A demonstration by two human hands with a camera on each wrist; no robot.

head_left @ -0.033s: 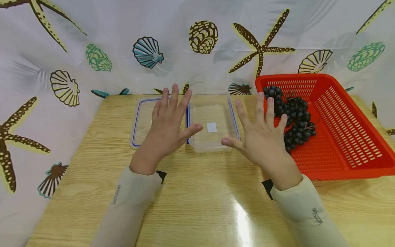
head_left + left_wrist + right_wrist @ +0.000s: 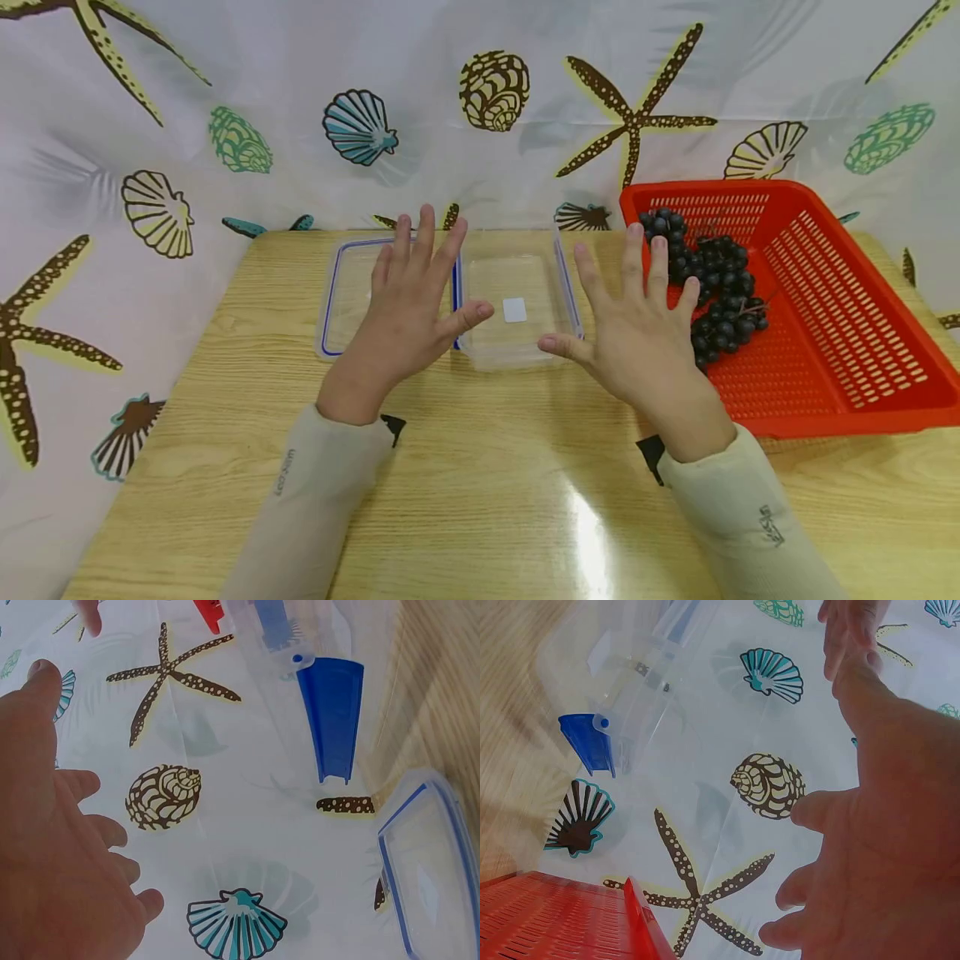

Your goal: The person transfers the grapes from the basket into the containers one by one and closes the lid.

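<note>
My left hand (image 2: 401, 312) is spread palm down in the air, overlapping the clear lid (image 2: 337, 287) with its blue seal in the head view. To its right, my right hand (image 2: 645, 342) is also held up with fingers apart, its fingertips overlapping the left edge of the red basket (image 2: 810, 408). Neither hand holds anything. Between them, farther back, stands a clear plastic container (image 2: 517, 279) with a small white square on its bottom. Bunches of dark grapes (image 2: 723, 279) lie at the left side inside the basket. A blue clip (image 2: 334, 720) on the container shows in the left wrist view.
A light wood table (image 2: 480, 467) carries everything. Behind it hangs a white cloth (image 2: 420, 50) printed with shells and starfish. The basket's perforated walls rise at the right, and the lid lies flat to the left of the container.
</note>
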